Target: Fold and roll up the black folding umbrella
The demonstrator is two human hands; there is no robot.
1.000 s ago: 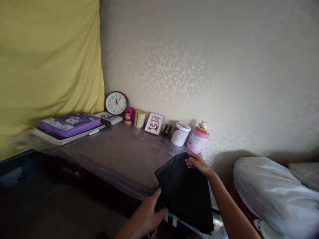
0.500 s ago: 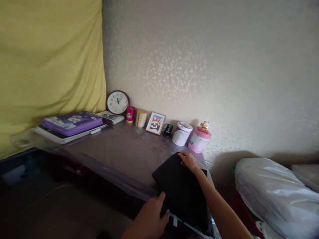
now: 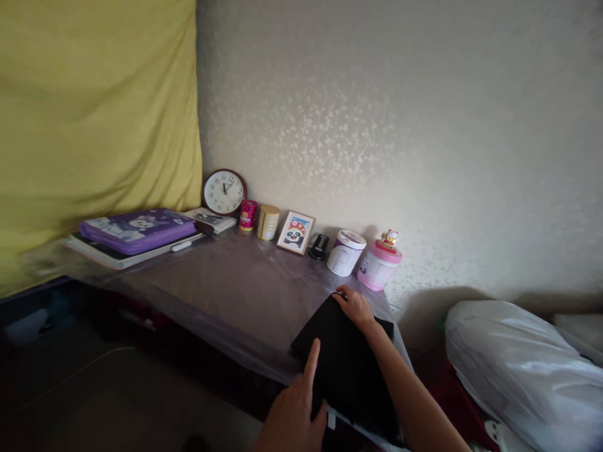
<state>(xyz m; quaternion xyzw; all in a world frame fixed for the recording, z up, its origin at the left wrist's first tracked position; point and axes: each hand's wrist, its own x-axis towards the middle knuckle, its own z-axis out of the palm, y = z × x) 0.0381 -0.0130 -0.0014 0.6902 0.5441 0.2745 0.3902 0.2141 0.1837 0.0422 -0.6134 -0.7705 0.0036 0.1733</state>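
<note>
A folded piece of black cloth [image 3: 353, 364] lies over the near right corner of the table, part of it past the front edge. My right hand [image 3: 354, 307] grips its far edge, fingers bent over the fabric. At the near left side of the cloth is my left hand [image 3: 299, 402], its index finger stretched out and its thumb apart. The remaining fingers of that hand are mostly hidden from view. A small white tag [image 3: 331, 419] shows by the near edge of the cloth.
Along the wall stand a clock [image 3: 225, 191], a pink can [image 3: 247, 215], a yellow-lidded tin [image 3: 268, 223], a panda picture frame [image 3: 296, 232], a black object [image 3: 319, 247], a white canister [image 3: 346, 253] and a pink tub [image 3: 379, 266]. A purple case [image 3: 139, 231] lies left; a plastic-wrapped bundle [image 3: 518, 370] sits right.
My left hand has loosened from the near edge of the cloth, and its index finger is now raised and extended. My right hand keeps hold of the far edge.
</note>
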